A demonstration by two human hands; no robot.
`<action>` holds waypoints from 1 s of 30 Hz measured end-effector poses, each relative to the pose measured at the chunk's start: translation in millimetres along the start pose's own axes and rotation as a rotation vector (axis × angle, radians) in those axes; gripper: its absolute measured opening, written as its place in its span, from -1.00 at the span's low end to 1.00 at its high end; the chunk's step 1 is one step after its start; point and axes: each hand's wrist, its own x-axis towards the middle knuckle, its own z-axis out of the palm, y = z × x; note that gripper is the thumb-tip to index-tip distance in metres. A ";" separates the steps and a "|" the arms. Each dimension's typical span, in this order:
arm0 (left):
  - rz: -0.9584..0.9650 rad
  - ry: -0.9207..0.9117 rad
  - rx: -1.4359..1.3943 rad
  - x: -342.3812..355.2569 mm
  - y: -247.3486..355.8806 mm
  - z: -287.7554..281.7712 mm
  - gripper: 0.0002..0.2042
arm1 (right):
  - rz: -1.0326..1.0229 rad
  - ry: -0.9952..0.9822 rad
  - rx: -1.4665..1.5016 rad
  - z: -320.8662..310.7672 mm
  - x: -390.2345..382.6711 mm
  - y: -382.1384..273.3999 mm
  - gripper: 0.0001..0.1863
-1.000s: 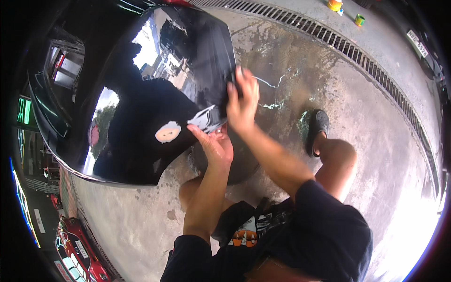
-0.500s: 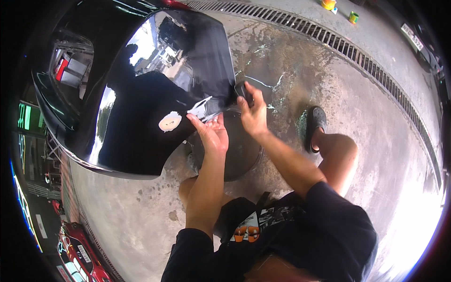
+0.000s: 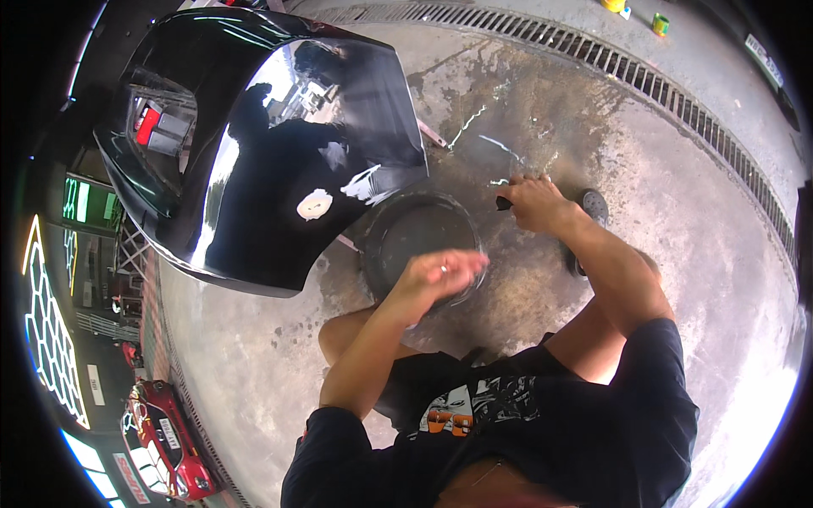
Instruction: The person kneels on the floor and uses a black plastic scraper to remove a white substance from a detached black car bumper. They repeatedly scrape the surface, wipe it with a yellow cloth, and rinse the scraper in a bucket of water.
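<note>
A glossy black car bumper (image 3: pixel 288 178) stands at the left, with a round beige patch (image 3: pixel 314 204) and a whitish scuffed patch (image 3: pixel 362 184) near its lower right corner. My left hand (image 3: pixel 442 275) is over the near part of a dark round tub (image 3: pixel 415 227), off the bumper. Its fingers stretch to the right, somewhat blurred, and nothing shows in them. To the right of the tub, my right hand (image 3: pixel 535 203) grips a small black block (image 3: pixel 504 203). Most of the block is hidden beneath the fingers.
Wet streaks mark the concrete floor (image 3: pixel 483 110) beyond my hands. A drain grate (image 3: pixel 593 59) curves along the far side. My dark clog (image 3: pixel 594 206) is beside my right hand. A red car (image 3: pixel 165 440) appears lower left; a green can (image 3: pixel 660 24) stands far right.
Both hands have left the bumper's corner. My left hand has come nearer and to the right over the tub; my right hand has moved right with the black block.
</note>
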 end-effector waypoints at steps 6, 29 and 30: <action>0.627 -0.989 -0.512 -15.2 100.4 69.5 -0.55 | -0.059 0.170 0.040 -16.5 2.4 5.6 -0.45; 0.702 -1.204 -0.070 -16.0 140.5 105.2 -0.25 | -0.059 0.385 0.160 -39.2 0.7 -6.9 -0.46; 0.690 -1.202 -0.057 -14.4 143.5 103.4 -0.26 | -0.045 0.372 0.188 -37.1 2.9 -5.2 -0.46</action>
